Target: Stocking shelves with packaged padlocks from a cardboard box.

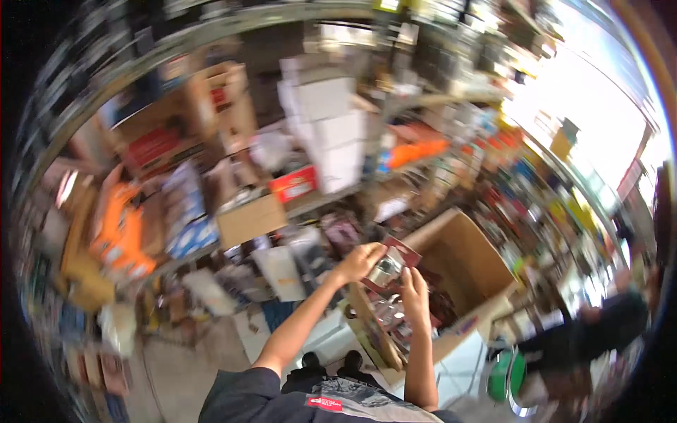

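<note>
Between my two hands is a dark red blister card pack (390, 263) with a shiny metal part under clear plastic; blur hides what the part is. My left hand (363, 263) grips its left edge. On the lower right side, the fingers of my right hand (415, 291) hold the same pack. Both hands are over the near-left part of an open cardboard box (476, 254). Inside the box, below my hands, lie more red carded packs (389, 312) with shiny contents, partly hidden by my right forearm.
Crowded metal shelving (338, 198) runs across the front, bearing cartons, stacked white boxes (330, 127) and orange packages (418, 153). A small open carton (251, 219) juts from a shelf. At right, a dark-clothed person (587, 328) is near a green round stool (506, 375). White tiles (328, 333) cover the floor.
</note>
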The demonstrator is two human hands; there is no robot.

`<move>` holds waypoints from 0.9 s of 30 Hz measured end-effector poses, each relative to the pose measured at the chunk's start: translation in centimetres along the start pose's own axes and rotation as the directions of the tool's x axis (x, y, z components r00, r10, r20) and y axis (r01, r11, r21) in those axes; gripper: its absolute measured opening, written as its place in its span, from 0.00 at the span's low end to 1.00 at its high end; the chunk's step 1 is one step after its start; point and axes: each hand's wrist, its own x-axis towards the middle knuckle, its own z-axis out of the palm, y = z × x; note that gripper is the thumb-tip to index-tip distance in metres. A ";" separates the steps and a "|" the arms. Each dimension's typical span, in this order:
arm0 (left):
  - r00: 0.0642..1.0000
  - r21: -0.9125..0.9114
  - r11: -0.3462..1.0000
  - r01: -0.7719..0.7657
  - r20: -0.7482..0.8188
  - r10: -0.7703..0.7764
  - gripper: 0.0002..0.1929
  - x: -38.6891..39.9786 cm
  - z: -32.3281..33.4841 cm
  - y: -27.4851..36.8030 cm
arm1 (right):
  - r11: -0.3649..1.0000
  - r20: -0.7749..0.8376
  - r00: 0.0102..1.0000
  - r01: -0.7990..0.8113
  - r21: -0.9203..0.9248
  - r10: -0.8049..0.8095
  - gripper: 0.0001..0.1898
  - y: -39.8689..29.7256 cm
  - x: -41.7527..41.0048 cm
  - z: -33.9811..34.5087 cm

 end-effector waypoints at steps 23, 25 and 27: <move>0.243 0.201 0.901 0.384 -0.964 0.111 0.17 -57.6 -23.3 7.0 | 0.653 0.804 0.065 0.624 0.429 -0.591 0.23 -8.2 -40.5 37.4; 0.258 0.235 0.898 0.372 -0.956 0.143 0.17 -59.9 -24.2 9.5 | 0.640 0.765 0.167 0.671 0.374 -0.622 0.20 -8.7 -39.8 40.0; 0.239 0.353 0.851 0.389 -0.931 0.277 0.16 -62.0 -26.1 11.5 | 0.553 0.635 0.217 0.733 0.396 -0.742 0.17 -10.3 -38.7 43.2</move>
